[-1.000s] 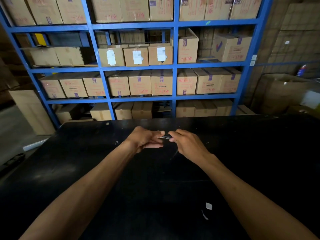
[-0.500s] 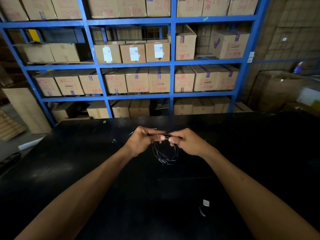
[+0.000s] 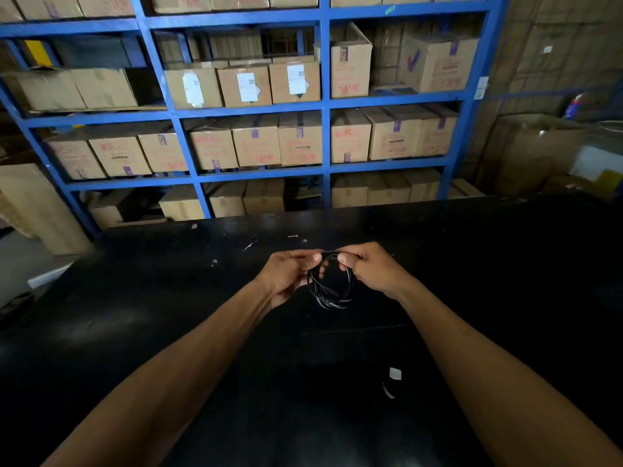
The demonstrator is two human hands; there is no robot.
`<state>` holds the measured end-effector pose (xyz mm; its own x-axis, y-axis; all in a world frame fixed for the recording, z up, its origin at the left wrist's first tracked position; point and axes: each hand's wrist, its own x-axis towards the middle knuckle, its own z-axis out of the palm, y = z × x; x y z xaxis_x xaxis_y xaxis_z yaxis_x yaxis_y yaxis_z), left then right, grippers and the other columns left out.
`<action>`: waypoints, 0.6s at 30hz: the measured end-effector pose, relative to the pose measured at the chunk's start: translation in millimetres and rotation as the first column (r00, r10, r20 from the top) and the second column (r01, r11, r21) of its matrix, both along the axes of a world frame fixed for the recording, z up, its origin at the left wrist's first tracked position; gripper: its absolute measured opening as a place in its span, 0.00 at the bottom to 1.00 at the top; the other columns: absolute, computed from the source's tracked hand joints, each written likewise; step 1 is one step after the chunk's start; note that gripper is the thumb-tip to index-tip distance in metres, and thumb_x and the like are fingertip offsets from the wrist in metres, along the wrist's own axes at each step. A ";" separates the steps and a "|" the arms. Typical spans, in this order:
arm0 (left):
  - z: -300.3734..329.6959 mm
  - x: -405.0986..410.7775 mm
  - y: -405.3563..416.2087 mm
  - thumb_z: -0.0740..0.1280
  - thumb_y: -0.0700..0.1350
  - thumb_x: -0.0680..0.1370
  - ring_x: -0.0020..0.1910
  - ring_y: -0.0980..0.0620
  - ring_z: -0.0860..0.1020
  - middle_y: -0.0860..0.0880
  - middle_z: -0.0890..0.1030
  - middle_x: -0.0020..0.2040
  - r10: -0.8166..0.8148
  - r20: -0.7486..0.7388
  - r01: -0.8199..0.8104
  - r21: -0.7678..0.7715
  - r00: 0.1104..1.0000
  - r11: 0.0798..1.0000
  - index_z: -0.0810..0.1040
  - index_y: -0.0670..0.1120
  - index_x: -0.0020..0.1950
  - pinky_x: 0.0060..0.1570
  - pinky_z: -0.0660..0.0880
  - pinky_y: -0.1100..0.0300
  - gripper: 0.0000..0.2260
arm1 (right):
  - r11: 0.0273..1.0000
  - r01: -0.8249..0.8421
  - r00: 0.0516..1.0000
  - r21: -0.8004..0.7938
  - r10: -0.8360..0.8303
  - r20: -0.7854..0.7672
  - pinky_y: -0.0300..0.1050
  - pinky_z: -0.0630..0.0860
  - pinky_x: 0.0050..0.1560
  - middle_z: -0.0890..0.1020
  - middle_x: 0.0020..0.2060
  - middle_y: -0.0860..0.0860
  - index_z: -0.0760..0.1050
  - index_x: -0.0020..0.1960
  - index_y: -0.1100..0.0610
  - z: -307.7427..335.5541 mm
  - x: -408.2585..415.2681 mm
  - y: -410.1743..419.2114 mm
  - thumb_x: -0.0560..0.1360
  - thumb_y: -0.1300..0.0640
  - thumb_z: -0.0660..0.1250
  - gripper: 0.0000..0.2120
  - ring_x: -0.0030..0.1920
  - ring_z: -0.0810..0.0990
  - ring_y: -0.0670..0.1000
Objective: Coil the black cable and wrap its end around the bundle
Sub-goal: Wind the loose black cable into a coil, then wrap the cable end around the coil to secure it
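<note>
Both forearms stretched forward over the black table [image 3: 135, 315], wrists nearly level. Left hand [image 3: 286, 274] palm turned inward, thumb and fingers pinching the top left of the coiled black cable [image 3: 332, 291]. Right hand [image 3: 371, 267] knuckles up, fingers curled, pinching the top right of the same coil. Loops hanging down between the two grips, just below the fingertips, probably a little above the tabletop; hard to tell in the dark. Nearer than the grips, a small white scrap [image 3: 395, 373]. Beyond, blue shelving [image 3: 325, 106] with cardboard boxes [image 3: 298, 138].
</note>
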<state>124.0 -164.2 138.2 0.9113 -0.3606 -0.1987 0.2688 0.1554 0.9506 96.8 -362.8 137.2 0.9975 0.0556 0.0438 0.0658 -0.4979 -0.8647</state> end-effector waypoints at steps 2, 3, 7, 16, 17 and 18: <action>-9.7 -1.4 -4.1 0.68 0.35 0.78 0.40 0.50 0.85 0.43 0.87 0.44 0.015 0.038 -0.017 0.049 0.999 0.999 0.82 0.36 0.58 0.40 0.81 0.61 0.10 | 0.999 0.035 0.999 0.026 -0.034 -0.024 0.38 0.69 0.39 0.83 0.35 0.44 0.85 0.52 0.54 -5.5 -1.6 -1.9 0.83 0.56 0.63 0.12 0.31 0.77 0.35; -14.6 -2.0 -7.0 0.69 0.34 0.78 0.40 0.51 0.85 0.44 0.87 0.43 0.045 0.071 -0.051 0.083 0.996 0.995 0.83 0.37 0.57 0.40 0.81 0.61 0.09 | 0.999 0.043 0.999 0.031 -0.042 -0.031 0.39 0.70 0.40 0.82 0.35 0.44 0.85 0.50 0.53 -8.6 -2.2 -1.8 0.83 0.57 0.63 0.12 0.32 0.77 0.37; -32.0 -0.5 -20.1 0.69 0.35 0.79 0.40 0.51 0.83 0.45 0.86 0.41 0.076 0.166 -0.118 0.259 0.983 0.959 0.85 0.42 0.50 0.47 0.82 0.57 0.06 | 0.995 0.081 0.995 0.050 -0.077 -0.063 0.38 0.69 0.39 0.81 0.32 0.43 0.83 0.42 0.50 -28.7 -5.1 -3.2 0.83 0.57 0.63 0.15 0.31 0.75 0.37; -91.1 9.0 -50.9 0.69 0.33 0.78 0.33 0.51 0.80 0.44 0.83 0.34 0.143 0.007 -0.134 0.398 0.990 0.908 0.84 0.42 0.41 0.41 0.80 0.55 0.08 | 0.996 0.070 0.953 0.053 -0.051 -0.299 0.44 0.77 0.43 0.87 0.44 0.52 0.83 0.50 0.53 -85.5 -7.4 -26.1 0.81 0.52 0.65 0.09 0.38 0.81 0.45; -100.3 11.1 -53.9 0.69 0.33 0.78 0.33 0.51 0.80 0.44 0.83 0.34 0.155 -0.009 -0.138 0.410 0.988 0.902 0.83 0.42 0.40 0.40 0.80 0.55 0.09 | 0.994 0.094 0.943 0.057 -0.070 -0.327 0.44 0.79 0.43 0.87 0.44 0.52 0.83 0.50 0.52 -92.1 -8.3 -29.4 0.81 0.50 0.65 0.09 0.38 0.83 0.45; -109.7 13.6 -55.8 0.69 0.32 0.78 0.33 0.51 0.80 0.44 0.83 0.34 0.169 -0.026 -0.142 0.424 0.985 0.895 0.83 0.43 0.39 0.39 0.80 0.56 0.10 | 0.991 0.125 0.934 0.055 -0.099 -0.344 0.43 0.80 0.45 0.87 0.45 0.52 0.82 0.50 0.50 -98.5 -9.6 -33.2 0.80 0.48 0.66 0.08 0.40 0.85 0.44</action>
<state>137.6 -220.0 28.5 0.9302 -0.0867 -0.3566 0.3329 -0.2091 0.9195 87.2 -396.0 38.7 0.9532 -0.0478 -0.2986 -0.2905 -0.4186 -0.8604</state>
